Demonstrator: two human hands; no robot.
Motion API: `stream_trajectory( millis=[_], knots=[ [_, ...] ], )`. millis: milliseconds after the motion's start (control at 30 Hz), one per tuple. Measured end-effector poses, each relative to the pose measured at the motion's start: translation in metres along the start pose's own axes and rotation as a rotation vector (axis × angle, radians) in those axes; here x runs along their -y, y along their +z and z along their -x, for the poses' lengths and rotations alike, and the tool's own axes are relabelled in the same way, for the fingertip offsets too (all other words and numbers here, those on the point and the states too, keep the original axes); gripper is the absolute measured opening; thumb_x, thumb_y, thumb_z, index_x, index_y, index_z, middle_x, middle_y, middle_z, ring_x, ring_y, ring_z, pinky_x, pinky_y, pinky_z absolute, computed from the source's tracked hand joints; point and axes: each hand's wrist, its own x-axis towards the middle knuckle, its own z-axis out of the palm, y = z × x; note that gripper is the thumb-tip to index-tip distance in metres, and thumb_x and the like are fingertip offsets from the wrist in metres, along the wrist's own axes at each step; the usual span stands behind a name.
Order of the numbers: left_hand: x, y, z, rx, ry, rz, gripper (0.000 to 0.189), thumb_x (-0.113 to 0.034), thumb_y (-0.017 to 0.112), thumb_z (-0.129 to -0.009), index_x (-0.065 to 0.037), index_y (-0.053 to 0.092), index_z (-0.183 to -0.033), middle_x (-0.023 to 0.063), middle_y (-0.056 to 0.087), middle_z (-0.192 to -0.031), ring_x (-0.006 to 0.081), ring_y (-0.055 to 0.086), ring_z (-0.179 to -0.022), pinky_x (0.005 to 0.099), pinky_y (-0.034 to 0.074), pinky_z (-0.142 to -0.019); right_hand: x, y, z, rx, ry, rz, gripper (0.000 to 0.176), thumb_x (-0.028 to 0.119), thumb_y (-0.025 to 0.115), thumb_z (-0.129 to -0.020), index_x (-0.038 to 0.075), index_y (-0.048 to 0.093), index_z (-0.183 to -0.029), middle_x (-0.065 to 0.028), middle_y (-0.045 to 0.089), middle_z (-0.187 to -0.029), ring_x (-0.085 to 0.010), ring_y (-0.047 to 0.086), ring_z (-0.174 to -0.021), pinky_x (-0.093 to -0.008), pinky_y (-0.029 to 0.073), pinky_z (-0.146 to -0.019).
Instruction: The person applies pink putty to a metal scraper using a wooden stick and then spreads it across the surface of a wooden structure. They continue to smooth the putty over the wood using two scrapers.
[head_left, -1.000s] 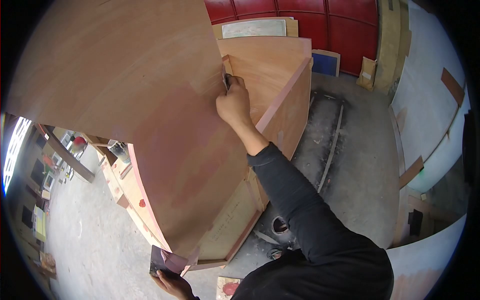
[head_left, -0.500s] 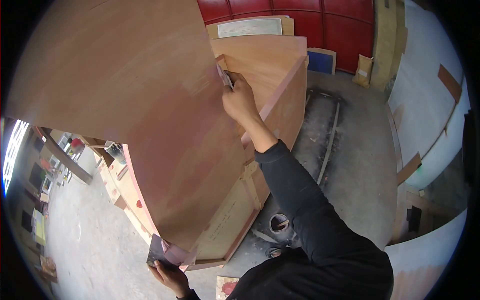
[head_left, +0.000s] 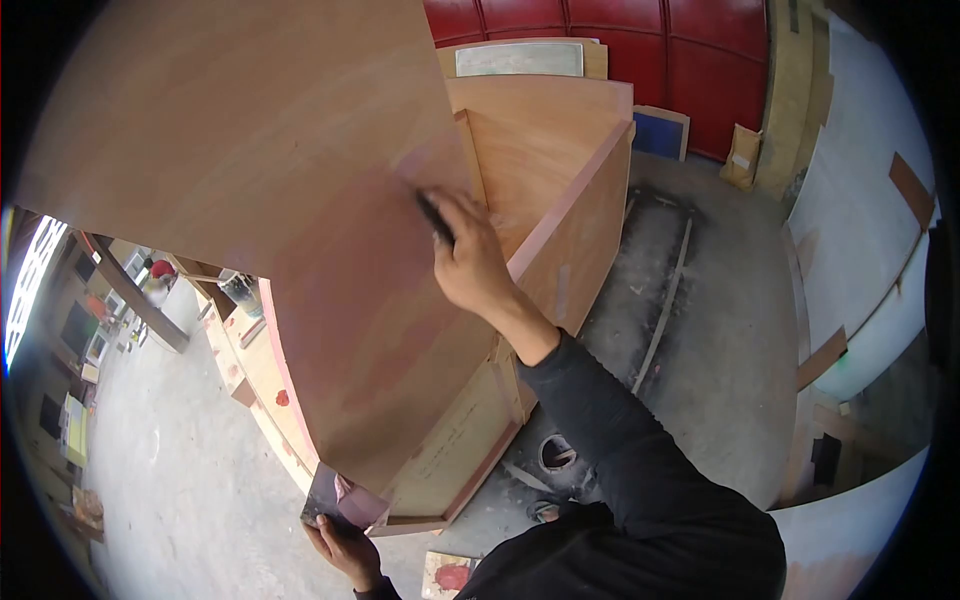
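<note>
My right hand (head_left: 472,258) is closed round a dark-edged putty spreader (head_left: 436,218), its blade blurred against a large wooden panel (head_left: 350,240). Pinkish filler is smeared across much of that panel, with a fresh-looking patch (head_left: 425,160) just above the spreader. Down by the panel's lower corner, my left hand (head_left: 345,552) grips a dark flat putty board (head_left: 322,496). A lump of pink putty (head_left: 358,503) sits on the board. The panel belongs to a boat-like wooden structure (head_left: 575,255) with pink-filled edges.
A round can (head_left: 557,453) stands on the concrete floor beside the structure. Near my body lies a small board with red smears (head_left: 450,576). Large pale panels (head_left: 860,190) line the right side. Behind is a red metal door (head_left: 715,80). A container (head_left: 240,290) rests at left.
My right hand has moved the spreader down and slightly left across the panel, away from its right edge. My left hand still holds the putty board near the lower corner. The view has shifted slightly.
</note>
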Motion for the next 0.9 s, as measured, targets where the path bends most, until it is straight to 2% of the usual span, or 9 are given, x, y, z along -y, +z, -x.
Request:
stream_trajectory(
  millis=[167, 300, 367, 433, 500, 567, 800, 833, 900],
  knots=[
    [0.001, 0.009, 0.009, -0.012, -0.005, -0.009, 0.032, -0.028, 0.05, -0.102, -0.004, 0.049, -0.122, 0.0098, 0.054, -0.115, 0.0194, 0.051, -0.109, 0.0344, 0.041, -0.096, -0.009, 0.031, -0.026, -0.259, 0.0, 0.139, 0.058, -0.008, 0.06, -0.078, -0.001, 0.048, -0.134, -0.0184, 0.05, -0.135, -0.0413, 0.046, -0.123, -0.0458, 0.04, -0.105],
    [0.002, 0.012, 0.019, -0.075, -0.028, 0.034, 0.032, -0.028, 0.05, -0.102, -0.003, 0.05, -0.122, 0.01, 0.054, -0.116, 0.0199, 0.052, -0.109, 0.0335, 0.041, -0.096, 0.01, 0.049, 0.008, -0.105, 0.058, 0.166, 0.062, -0.008, 0.064, -0.074, 0.0, 0.049, -0.133, -0.0171, 0.048, -0.137, -0.0399, 0.045, -0.119, -0.046, 0.041, -0.103],
    [0.004, 0.009, 0.021, -0.111, -0.031, 0.03, 0.032, -0.028, 0.05, -0.102, -0.003, 0.05, -0.121, 0.0102, 0.054, -0.116, 0.02, 0.052, -0.109, 0.0337, 0.041, -0.096, 0.007, 0.033, 0.019, -0.059, 0.062, 0.156, 0.057, -0.008, 0.061, -0.077, -0.001, 0.051, -0.132, -0.0189, 0.053, -0.133, -0.0405, 0.05, -0.119, -0.0462, 0.043, -0.102],
    [0.004, 0.005, 0.019, -0.135, -0.033, 0.024, 0.032, -0.028, 0.05, -0.102, -0.003, 0.05, -0.121, 0.0104, 0.054, -0.116, 0.0201, 0.052, -0.108, 0.0338, 0.041, -0.096, -0.007, 0.011, 0.016, -0.01, 0.234, -0.015, 0.048, -0.005, 0.055, -0.082, -0.002, 0.053, -0.13, -0.0226, 0.059, -0.127, -0.041, 0.055, -0.117, -0.0441, 0.044, -0.101],
    [0.003, -0.001, 0.018, -0.057, -0.022, 0.004, 0.035, -0.027, 0.05, -0.103, -0.001, 0.046, -0.126, 0.0124, 0.054, -0.118, 0.0219, 0.052, -0.109, 0.0367, 0.043, -0.096, -0.019, -0.015, -0.014, -0.132, 0.369, -0.103, 0.046, 0.002, 0.054, -0.084, -0.002, 0.054, -0.13, -0.0254, 0.059, -0.123, -0.0419, 0.057, -0.115, -0.0452, 0.044, -0.1],
    [0.003, -0.003, 0.017, -0.047, -0.014, 0.003, 0.034, -0.027, 0.05, -0.103, -0.001, 0.047, -0.125, 0.0123, 0.054, -0.118, 0.0218, 0.052, -0.109, 0.0365, 0.043, -0.096, -0.037, -0.023, -0.038, -0.086, 0.419, 0.007, 0.044, 0.001, 0.048, -0.083, -0.003, 0.057, -0.126, -0.0263, 0.059, -0.123, -0.0411, 0.058, -0.113, -0.0426, 0.045, -0.099],
    [0.006, -0.026, 0.019, -0.106, -0.016, -0.038, 0.034, -0.028, 0.051, -0.101, -0.002, 0.049, -0.122, 0.0108, 0.055, -0.113, 0.0202, 0.052, -0.106, 0.035, 0.041, -0.095, -0.038, -0.008, -0.062, -0.151, 0.619, -0.117, 0.045, -0.002, 0.045, -0.079, -0.002, 0.06, -0.122, -0.0259, 0.06, -0.123, -0.0422, 0.058, -0.114, -0.0431, 0.046, -0.098],
    [0.006, -0.028, 0.019, -0.109, -0.015, -0.038, 0.034, -0.028, 0.051, -0.101, -0.002, 0.049, -0.122, 0.0108, 0.055, -0.113, 0.0202, 0.052, -0.106, 0.035, 0.041, -0.095, -0.037, -0.002, -0.061, -0.149, 0.618, -0.118, 0.045, -0.002, 0.045, -0.079, -0.002, 0.06, -0.122, -0.0259, 0.06, -0.123, -0.0422, 0.058, -0.114, -0.0431, 0.046, -0.098],
    [0.003, -0.027, 0.022, -0.147, 0.0, -0.019, 0.034, -0.029, 0.051, -0.101, -0.002, 0.049, -0.122, 0.0105, 0.055, -0.113, 0.0204, 0.052, -0.106, 0.0351, 0.041, -0.095, -0.012, 0.005, -0.056, -0.198, 0.399, -0.055, 0.041, -0.004, 0.045, -0.079, -0.003, 0.061, -0.117, -0.0238, 0.062, -0.119, -0.0422, 0.059, -0.11, -0.0448, 0.047, -0.094]
  ],
)
